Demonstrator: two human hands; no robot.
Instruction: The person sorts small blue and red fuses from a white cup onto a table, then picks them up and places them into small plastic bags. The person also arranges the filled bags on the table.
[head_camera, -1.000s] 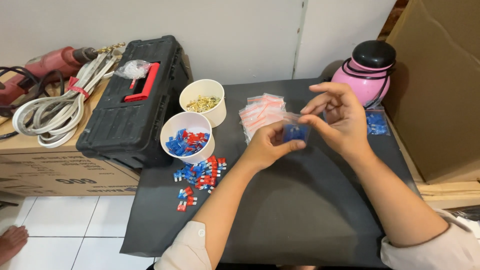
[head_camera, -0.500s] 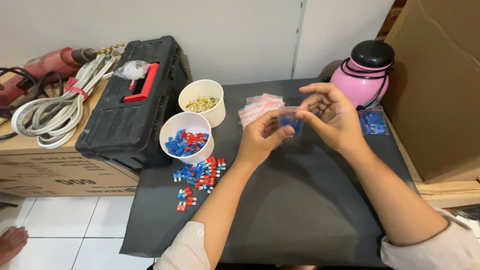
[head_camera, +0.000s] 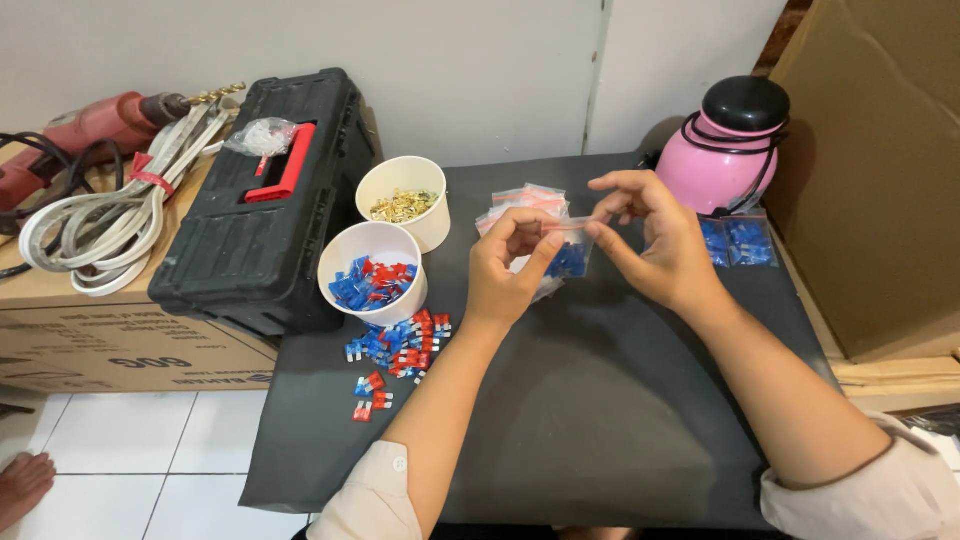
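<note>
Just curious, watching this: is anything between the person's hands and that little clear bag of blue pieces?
Nothing visible. Both the left hand and the right hand pinch the top of the small clear bag directly, held above the dark table.

Your left hand: raised on a bent wrist, fingers curling in, thumb and forefinger pinching. Your right hand: facing it, fingertips nearly meeting, thumb and forefinger pinching, other fingers spreading upward. Both forearms: bare, sleeves rolled, angling inward.

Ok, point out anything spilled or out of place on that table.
Loose red and blue connectors lie scattered on the black table beside the paper cup of the same pieces, a few strayed toward the table's edge. Nothing else stands out.
</note>
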